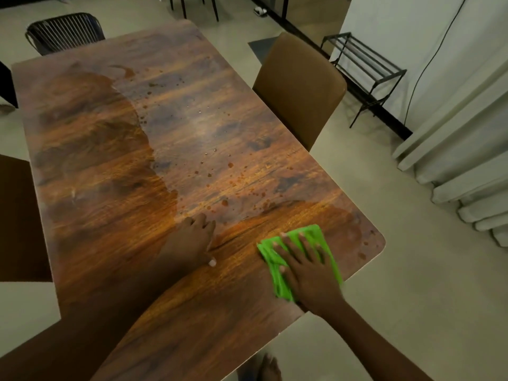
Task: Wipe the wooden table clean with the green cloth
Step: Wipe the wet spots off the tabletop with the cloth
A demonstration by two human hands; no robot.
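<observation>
Green cloth (299, 259), folded into a rough rectangle with creased layers, lies flat under the right hand (308, 268), close to the near right corner of the wooden table (115, 166). That hand is spread wide, fingers splayed and palm pressed down on the fabric, not clutching it; the cloth's edges show beyond the fingertips and to both sides of the palm. The left hand (192, 240) rests just beside it to the left, open and flat on bare wood, fingers together and pointing away from the person, thumb tucked toward the right hand.

The tabletop is a long rectangle with rounded corners, its glossy grain running across in dark brown and orange bands. Around and beyond the left hand a large darker, damp-looking patch spreads up the table's left half. Ahead of both hands lies a paler, duller zone sprinkled with small reddish-brown droplets (220, 174), thickest just past the left hand's fingertips. A few more spots sit to the right of the cloth, near the table's corner.

Farther beyond the right hand a tan padded chair (299, 89) stands at the table's edge; a black wire chair (64, 31) stands at the far end. A black metal rack (362, 70) and pale curtains (453, 127) stand off to the right on a smooth light floor (384, 284).
</observation>
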